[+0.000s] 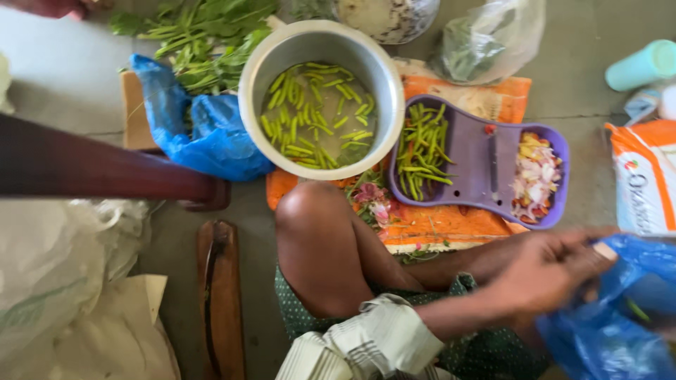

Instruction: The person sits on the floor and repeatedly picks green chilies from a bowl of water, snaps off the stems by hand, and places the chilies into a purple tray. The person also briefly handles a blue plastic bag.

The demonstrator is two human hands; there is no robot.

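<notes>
Both my hands are at the lower right, on a blue plastic bag [620, 317]. My left hand [563, 245] reaches across above my raised knee and pinches the bag's upper edge. Just below it, my right hand [539, 290] grips the bag's near side. Something green shows faintly inside the bag. In front of my knee stands a round metal pot [257, 84] with cut green beans in water. To its right lies a purple tray [479, 151] holding whole green beans on its left and chopped onion on its right.
Leafy greens [204, 35] and a second blue bag [204, 134] lie at the back left. A dark reddish bar [91, 165] crosses the left side. Also around are a wooden cutter [222, 295], an orange mat [451, 229], clear bags, an orange-and-white packet [644, 176] and a teal cup [641, 65]. Another person's hand [49, 7] is at the top left.
</notes>
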